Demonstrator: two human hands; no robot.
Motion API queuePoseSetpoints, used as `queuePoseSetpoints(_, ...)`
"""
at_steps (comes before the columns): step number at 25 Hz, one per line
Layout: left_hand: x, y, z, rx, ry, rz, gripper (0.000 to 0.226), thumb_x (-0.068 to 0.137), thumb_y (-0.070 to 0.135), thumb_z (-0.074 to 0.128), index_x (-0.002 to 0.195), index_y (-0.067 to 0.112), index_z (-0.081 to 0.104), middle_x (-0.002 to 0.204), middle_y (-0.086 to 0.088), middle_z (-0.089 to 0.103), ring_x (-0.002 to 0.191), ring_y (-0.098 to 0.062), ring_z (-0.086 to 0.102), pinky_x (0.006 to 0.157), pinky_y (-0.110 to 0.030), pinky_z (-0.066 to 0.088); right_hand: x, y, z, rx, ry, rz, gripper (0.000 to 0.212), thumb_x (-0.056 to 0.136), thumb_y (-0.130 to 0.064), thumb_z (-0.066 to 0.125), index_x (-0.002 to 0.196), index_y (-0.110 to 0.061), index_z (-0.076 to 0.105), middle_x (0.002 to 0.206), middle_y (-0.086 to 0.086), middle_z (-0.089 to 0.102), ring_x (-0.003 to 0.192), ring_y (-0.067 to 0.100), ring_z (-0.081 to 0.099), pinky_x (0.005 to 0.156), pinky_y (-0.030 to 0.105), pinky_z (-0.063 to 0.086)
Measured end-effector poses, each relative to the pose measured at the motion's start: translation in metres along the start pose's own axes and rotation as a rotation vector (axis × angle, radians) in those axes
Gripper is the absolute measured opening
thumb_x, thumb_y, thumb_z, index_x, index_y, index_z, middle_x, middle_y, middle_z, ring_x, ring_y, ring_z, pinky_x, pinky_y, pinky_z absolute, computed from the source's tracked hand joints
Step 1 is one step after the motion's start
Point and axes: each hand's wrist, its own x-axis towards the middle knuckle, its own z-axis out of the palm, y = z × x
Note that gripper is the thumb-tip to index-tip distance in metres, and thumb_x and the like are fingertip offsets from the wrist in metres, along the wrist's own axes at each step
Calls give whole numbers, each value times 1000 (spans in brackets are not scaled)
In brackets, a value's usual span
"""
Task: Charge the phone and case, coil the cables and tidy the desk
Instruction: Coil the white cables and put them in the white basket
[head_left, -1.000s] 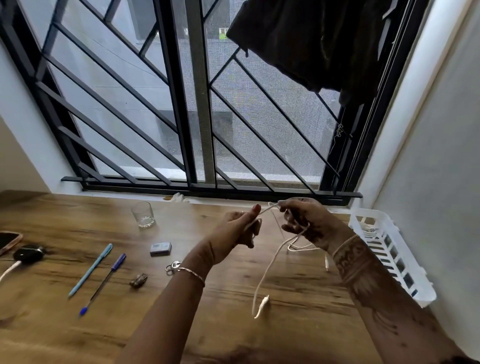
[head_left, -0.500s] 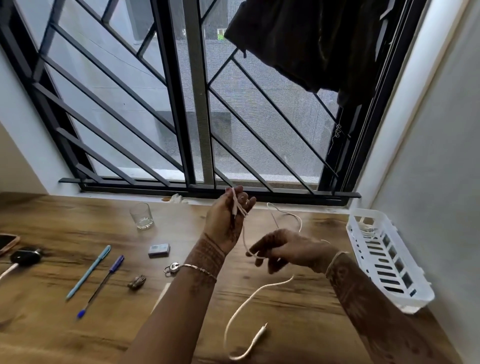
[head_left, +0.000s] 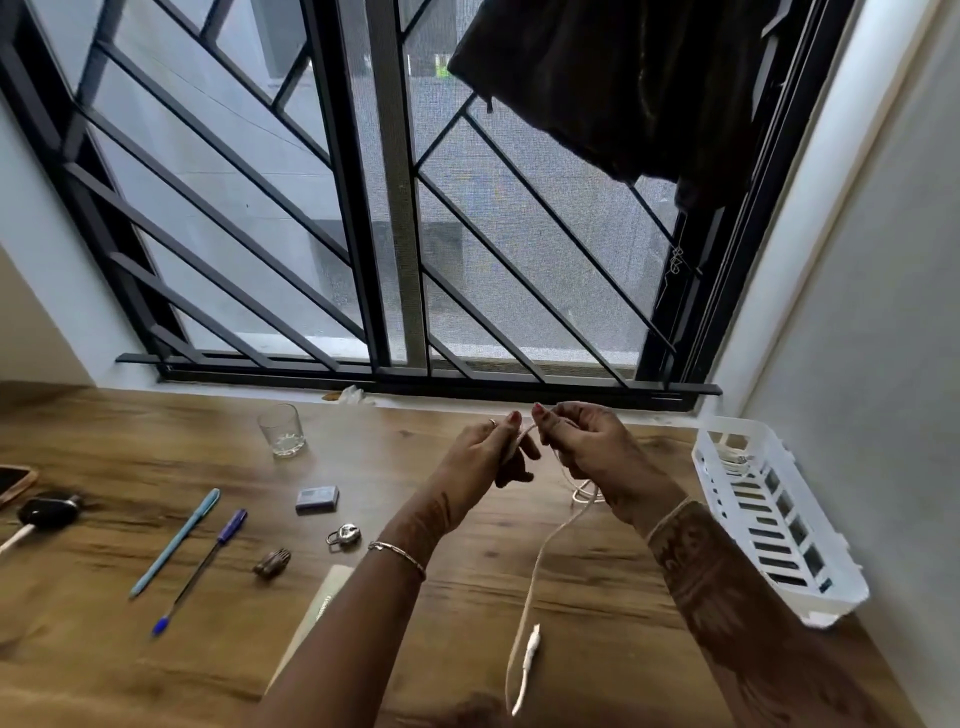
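1. White and thin, the cable (head_left: 540, 556) is held up in the middle of the frame, above the wooden worktop (head_left: 597, 597), so it can hang loose and be wound.
2. The left hand (head_left: 485, 457) has its fingers (head_left: 511, 423) pinched on the top of the cable. It looks like the holder that the loops go round.
3. The right hand (head_left: 587, 447) is just beside it, its fingers closed on the same cable, likely to feed the next loop.
4. The plug end (head_left: 530, 649) dangles low in the frame, near the worktop, so a lot is not coiled yet.
5. A white basket (head_left: 810, 571) sits at the right edge by the wall. It seems to hold a coiled cable already, so this one may go there too.
6. The phone (head_left: 13, 483) peeks in at the far left edge, next to a black charger plug (head_left: 47, 512).
7. Two pens (head_left: 176, 540), a glass (head_left: 280, 428) and a small padlock (head_left: 344, 535) lie on the left, not tidied yet.
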Motion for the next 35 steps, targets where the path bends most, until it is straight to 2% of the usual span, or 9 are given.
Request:
queuePoseSetpoints(4, -11, 13, 4, -244, -93, -108, 45, 99, 33, 41, 68, 7, 62, 65, -15, 48, 54, -16, 45, 54, -25, 51, 8, 9, 6, 103, 170, 8, 33, 82, -44, 67, 64, -18, 57, 57, 1, 41, 43, 8, 30, 39, 20, 23)
queuePoseSetpoints(7, -6, 20, 8, -546, -10, -151, 39, 98, 31, 42, 76, 5, 59, 63, -6, 53, 51, -13, 51, 48, -21, 50, 7, 21, 19, 121, 149, 55, 29, 88, -42, 60, 71, -19, 58, 59, 0, 44, 42, 6, 31, 37, 19, 24)
queuePoseSetpoints(11, 6, 10, 9, -782, 93, -139, 41, 100, 38, 32, 80, 10, 55, 48, 5, 48, 55, -13, 52, 59, -24, 47, 0, 32, 33, 19, 87, 185, 28, 100, -32, 46, 77, -19, 57, 63, 1, 45, 39, 6, 34, 37, 18, 24)
queuePoseSetpoints(17, 19, -4, 5, -579, 266, -63, 40, 103, 28, 31, 86, 2, 56, 49, 3, 46, 46, -6, 50, 78, -31, 53, -28, 27, 32, -390, -62, 206, 34, 97, -36, 48, 77, -22, 70, 67, -5, 54, 51, 4, 45, 50, 19, 35)
queuePoseSetpoints(20, 18, -16, 6, -293, 235, -81, 39, 104, 26, 29, 87, 4, 56, 58, -3, 46, 56, -13, 51, 67, -30, 49, -30, 9, 26, -460, -105, 155, 37, 95, -39, 51, 66, -22, 66, 65, -7, 53, 55, 1, 47, 56, 17, 37)
queuePoseSetpoints(23, 12, -28, 6, -23, 137, -84, 43, 103, 32, 32, 77, 10, 57, 54, -1, 52, 51, -14, 48, 54, -31, 35, -28, -7, 22, -467, -149, 85, 35, 97, -33, 51, 65, -21, 62, 59, -13, 51, 45, -4, 47, 48, 8, 33)
queuePoseSetpoints(27, 0, -13, 11, 74, 84, -88, 61, 101, 44, 22, 73, 9, 63, 54, -3, 53, 55, -13, 58, 51, -16, 42, -6, -7, 6, -428, 52, -38, 32, 91, -36, 61, 66, -17, 64, 59, -5, 56, 49, -2, 46, 53, 18, 36)
queuePoseSetpoints(30, -5, -4, 9, 1, 2, -89, 69, 99, 51, 23, 68, 7, 66, 58, -13, 50, 50, -16, 50, 56, -23, 51, 9, 5, 1, -359, 140, -93, 29, 79, -37, 74, 65, -14, 65, 63, 4, 62, 60, 10, 51, 58, 29, 40)
queuePoseSetpoints(35, -12, 2, 11, -479, 34, -201, 46, 96, 44, 42, 81, 6, 65, 70, -8, 57, 54, -14, 54, 50, -24, 52, 10, 21, 11, -192, 173, -83, 28, 86, -33, 67, 63, -20, 61, 57, -9, 53, 49, -1, 43, 53, 17, 36)
